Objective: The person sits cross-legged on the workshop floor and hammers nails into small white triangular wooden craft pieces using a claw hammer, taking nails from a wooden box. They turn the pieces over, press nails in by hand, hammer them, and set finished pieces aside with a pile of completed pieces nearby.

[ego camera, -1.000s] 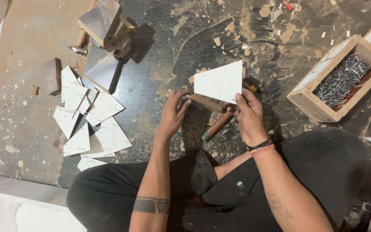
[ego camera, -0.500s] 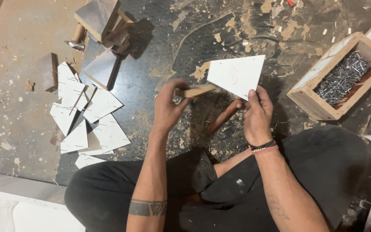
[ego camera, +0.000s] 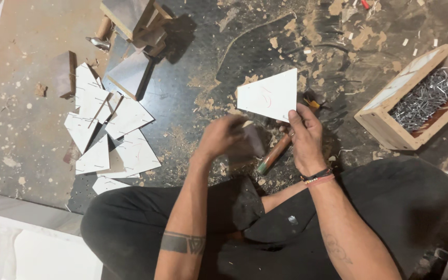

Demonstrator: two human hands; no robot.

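White panel (ego camera: 268, 96) at frame centre, pinched by its lower corner in right hand (ego camera: 305, 137). Left hand (ego camera: 223, 137) is motion-blurred, grip unreadable, maybe on a block. Risk: corner pinch slips, panel drops onto hammer (ego camera: 275, 154) on the floor.

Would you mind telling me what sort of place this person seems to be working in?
Most likely a small carpentry or craft workshop, with the work done sitting on the floor. A wooden box of nails, a pile of cut white board pieces and sawdust and chips scattered over the dark floor suggest it.
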